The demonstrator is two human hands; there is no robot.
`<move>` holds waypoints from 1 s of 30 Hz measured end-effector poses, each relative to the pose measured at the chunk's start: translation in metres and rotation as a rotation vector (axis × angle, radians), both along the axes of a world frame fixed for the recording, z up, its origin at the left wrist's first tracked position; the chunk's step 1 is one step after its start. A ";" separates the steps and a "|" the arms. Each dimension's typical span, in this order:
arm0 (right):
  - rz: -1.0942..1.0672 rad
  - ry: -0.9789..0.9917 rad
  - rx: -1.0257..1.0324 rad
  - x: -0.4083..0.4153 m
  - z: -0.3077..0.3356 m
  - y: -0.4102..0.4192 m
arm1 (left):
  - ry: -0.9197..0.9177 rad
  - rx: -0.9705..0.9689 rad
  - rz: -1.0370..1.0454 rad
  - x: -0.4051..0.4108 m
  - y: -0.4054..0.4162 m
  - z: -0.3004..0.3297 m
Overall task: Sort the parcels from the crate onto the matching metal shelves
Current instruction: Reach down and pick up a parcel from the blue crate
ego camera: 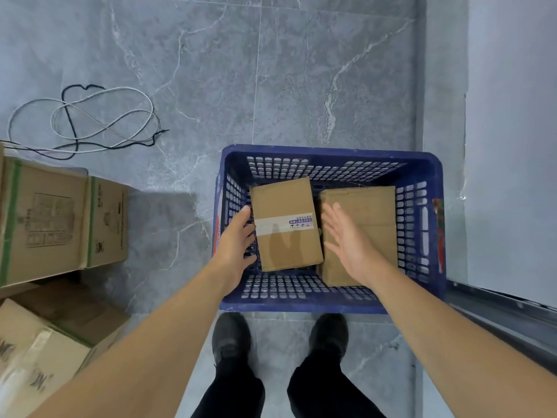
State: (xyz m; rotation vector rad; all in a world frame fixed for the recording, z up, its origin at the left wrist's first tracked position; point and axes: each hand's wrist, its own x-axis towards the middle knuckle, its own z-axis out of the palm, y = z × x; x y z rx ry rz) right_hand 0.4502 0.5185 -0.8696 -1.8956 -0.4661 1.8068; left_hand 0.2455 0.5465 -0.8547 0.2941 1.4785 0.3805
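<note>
A blue plastic crate (331,155) stands on the grey floor in front of my feet. Inside it lie two brown cardboard parcels: one with a white tape strip and label (286,224) on the left, and a plain one (370,215) on the right. My left hand (238,239) reaches into the crate beside the left edge of the taped parcel, fingers apart. My right hand (346,239) hovers open, palm facing left, just right of that parcel and over the plain one. Neither hand grips anything. No metal shelves are in sight.
Large cardboard cartons (60,221) stand at the left, with more boxes (45,342) nearer me. Loose cables (90,119) lie coiled on the floor at the far left. A wall (512,116) and a metal rail (497,312) run along the right.
</note>
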 end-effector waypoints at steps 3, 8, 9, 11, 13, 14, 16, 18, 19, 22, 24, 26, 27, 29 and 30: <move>0.039 -0.027 -0.033 -0.006 -0.029 0.000 | 0.020 -0.012 0.006 0.000 -0.002 -0.023; 0.084 -0.052 -0.077 -0.011 -0.066 0.000 | 0.052 0.002 -0.015 0.007 -0.002 -0.052; 0.095 -0.064 -0.083 -0.011 -0.072 0.001 | 0.060 0.001 -0.019 0.009 -0.002 -0.056; 0.098 -0.092 -0.078 -0.009 -0.082 0.003 | 0.067 -0.005 -0.011 0.011 -0.002 -0.065; 0.105 -0.082 -0.040 -0.009 -0.094 0.003 | 0.068 -0.025 -0.012 0.013 -0.003 -0.073; 0.120 -0.081 -0.045 -0.009 -0.098 0.004 | 0.069 -0.034 -0.016 0.013 -0.004 -0.078; 0.137 -0.073 -0.075 -0.009 -0.105 0.005 | 0.070 -0.055 -0.012 0.012 -0.007 -0.088; 0.146 -0.056 -0.094 -0.011 -0.110 0.005 | 0.055 -0.085 -0.003 0.010 -0.009 -0.100; 0.146 -0.054 -0.099 -0.011 -0.112 0.005 | 0.040 -0.097 -0.006 0.010 -0.010 -0.104; 0.157 -0.046 -0.116 -0.010 -0.121 0.004 | 0.016 -0.109 -0.022 0.009 -0.012 -0.110; 0.120 -0.024 -0.136 -0.005 -0.133 0.000 | 0.026 -0.093 -0.014 0.008 -0.012 -0.108; 0.118 -0.045 -0.106 -0.009 -0.115 -0.001 | 0.037 -0.059 -0.004 0.007 -0.014 -0.101; 0.121 -0.060 -0.060 -0.015 -0.097 -0.001 | 0.042 -0.034 -0.002 0.006 -0.015 -0.095; 0.143 -0.110 0.003 -0.018 -0.072 -0.011 | 0.065 0.008 -0.004 0.006 -0.016 -0.080; 0.165 -0.138 0.021 -0.017 -0.064 -0.018 | 0.081 0.027 -0.003 0.007 -0.018 -0.070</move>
